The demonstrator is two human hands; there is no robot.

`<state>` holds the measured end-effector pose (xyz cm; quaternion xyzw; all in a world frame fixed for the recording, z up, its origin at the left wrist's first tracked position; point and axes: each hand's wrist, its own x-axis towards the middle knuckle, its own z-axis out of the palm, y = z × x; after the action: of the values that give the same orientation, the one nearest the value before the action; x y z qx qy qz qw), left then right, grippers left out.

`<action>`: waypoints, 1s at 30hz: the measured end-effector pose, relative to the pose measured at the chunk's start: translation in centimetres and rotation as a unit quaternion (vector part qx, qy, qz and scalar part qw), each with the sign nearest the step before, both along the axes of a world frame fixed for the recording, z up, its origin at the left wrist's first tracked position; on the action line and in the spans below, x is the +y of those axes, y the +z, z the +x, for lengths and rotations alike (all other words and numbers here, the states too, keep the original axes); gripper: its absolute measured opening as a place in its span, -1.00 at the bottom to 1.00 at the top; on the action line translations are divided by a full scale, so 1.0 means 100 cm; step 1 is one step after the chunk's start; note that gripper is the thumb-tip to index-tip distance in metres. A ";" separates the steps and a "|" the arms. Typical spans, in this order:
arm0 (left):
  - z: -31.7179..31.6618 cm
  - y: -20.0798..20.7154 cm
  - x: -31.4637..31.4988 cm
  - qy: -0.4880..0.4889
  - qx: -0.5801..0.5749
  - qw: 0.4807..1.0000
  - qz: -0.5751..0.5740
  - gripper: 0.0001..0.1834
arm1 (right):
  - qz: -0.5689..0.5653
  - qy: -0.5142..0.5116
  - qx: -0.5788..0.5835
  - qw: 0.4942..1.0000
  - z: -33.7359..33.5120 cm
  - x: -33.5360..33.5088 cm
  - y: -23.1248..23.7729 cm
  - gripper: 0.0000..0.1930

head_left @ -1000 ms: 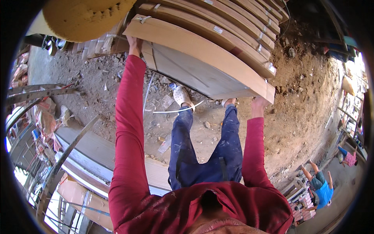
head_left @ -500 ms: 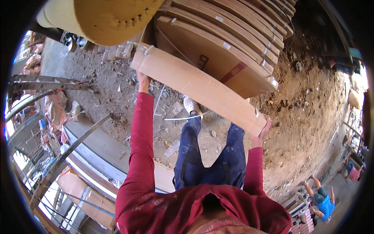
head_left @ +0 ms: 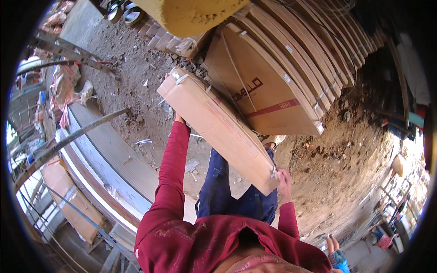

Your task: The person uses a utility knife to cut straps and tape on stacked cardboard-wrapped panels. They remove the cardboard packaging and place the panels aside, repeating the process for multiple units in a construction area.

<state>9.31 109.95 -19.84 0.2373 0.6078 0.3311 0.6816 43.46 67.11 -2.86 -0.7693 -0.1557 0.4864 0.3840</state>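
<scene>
Open dirt ground leftward (littered), stacked flat boxes close against the carried box.

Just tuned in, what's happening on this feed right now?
A person in a red long-sleeved top is holding a long flat cardboard box in both hands, tilted, in front of a stack of similar boxes. The left hand is under the box's far, upper end, mostly hidden; the right hand grips the near, lower corner. The box is off the dirt ground, over the person's legs.
</scene>
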 end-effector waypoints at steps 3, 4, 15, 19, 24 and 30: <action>-0.011 0.010 0.021 -0.058 0.062 0.994 0.069 -0.56 | -0.061 0.145 -0.083 0.984 0.003 0.024 0.021 -0.55; -0.013 0.015 0.031 -0.079 0.087 0.988 0.102 -0.56 | -0.105 0.200 -0.065 0.972 0.010 0.040 0.031 -0.53; 0.041 0.105 0.104 -0.235 0.230 0.821 0.466 -0.52 | 0.006 0.469 -0.210 0.858 -0.070 0.195 0.076 0.19; 0.022 0.105 0.115 -0.249 0.226 0.795 0.505 -0.64 | -0.008 0.453 -0.222 0.863 -0.092 0.226 0.072 0.14; 0.017 0.114 0.117 -0.279 0.222 0.828 0.433 -0.66 | 0.011 0.455 -0.042 0.889 -0.045 0.225 0.068 0.03; 0.005 0.115 0.112 -0.233 0.083 0.915 0.320 -0.58 | -0.070 0.377 0.218 0.897 0.011 0.224 0.031 -0.22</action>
<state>9.84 121.10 -8.37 0.6040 0.4512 0.3187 0.5745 44.60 89.50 0.24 -0.5521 -0.3121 0.7600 0.1418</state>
